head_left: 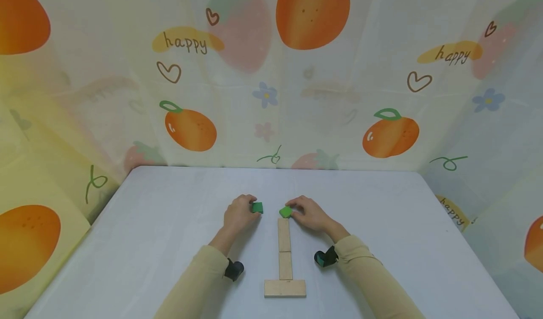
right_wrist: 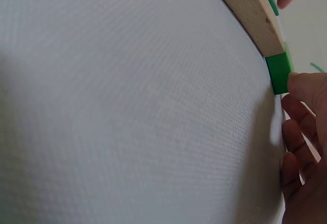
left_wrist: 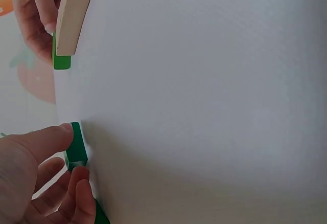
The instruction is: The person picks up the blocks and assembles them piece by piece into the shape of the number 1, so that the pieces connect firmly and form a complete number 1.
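Note:
My left hand (head_left: 239, 213) pinches a dark green block (left_wrist: 77, 144) between thumb and fingers, left of the wooden pieces. Below its fingertips in the left wrist view, part of another dark green piece (left_wrist: 101, 214) shows, the rest hidden by the fingers. With thumb and fingertips, my right hand (head_left: 311, 214) grips a light green block (head_left: 285, 211). That block sits right at the far end of an upper wooden block (head_left: 283, 234). A lower wooden block (head_left: 285, 265) continues the line toward me, meeting a crosswise wooden block (head_left: 284, 289) at its near end.
A white table (head_left: 148, 243) carries all the blocks. Behind it hangs a fruit-printed cloth (head_left: 318, 121), which also covers both sides. A small dark camera is worn on each wrist, the left one (head_left: 234, 270) and the right one (head_left: 326, 257) both near the wooden blocks.

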The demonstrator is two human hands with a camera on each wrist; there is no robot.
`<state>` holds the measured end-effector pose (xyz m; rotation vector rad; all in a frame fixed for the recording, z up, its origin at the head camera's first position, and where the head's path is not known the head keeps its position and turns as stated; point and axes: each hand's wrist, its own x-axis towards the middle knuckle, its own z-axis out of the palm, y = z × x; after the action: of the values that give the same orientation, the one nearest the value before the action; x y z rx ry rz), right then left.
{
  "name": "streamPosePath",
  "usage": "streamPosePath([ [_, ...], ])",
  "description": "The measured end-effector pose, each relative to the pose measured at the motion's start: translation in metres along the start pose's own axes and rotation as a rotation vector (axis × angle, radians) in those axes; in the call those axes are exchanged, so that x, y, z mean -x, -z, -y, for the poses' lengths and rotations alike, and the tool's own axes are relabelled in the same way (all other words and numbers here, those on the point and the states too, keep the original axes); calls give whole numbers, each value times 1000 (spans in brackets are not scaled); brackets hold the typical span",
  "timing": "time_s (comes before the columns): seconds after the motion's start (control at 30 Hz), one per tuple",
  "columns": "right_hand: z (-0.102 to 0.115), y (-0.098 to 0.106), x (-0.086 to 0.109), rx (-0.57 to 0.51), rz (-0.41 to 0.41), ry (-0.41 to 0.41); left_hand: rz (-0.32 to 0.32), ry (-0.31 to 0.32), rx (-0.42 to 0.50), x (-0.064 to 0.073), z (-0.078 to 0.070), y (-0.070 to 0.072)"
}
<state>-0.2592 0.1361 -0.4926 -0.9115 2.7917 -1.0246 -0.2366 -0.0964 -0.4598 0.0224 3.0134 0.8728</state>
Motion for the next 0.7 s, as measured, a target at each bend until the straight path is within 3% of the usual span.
streamPosePath([
  [0.7, 4, 1, 1, -1, 4, -31, -65, -20, -19, -2, 3, -10],
])
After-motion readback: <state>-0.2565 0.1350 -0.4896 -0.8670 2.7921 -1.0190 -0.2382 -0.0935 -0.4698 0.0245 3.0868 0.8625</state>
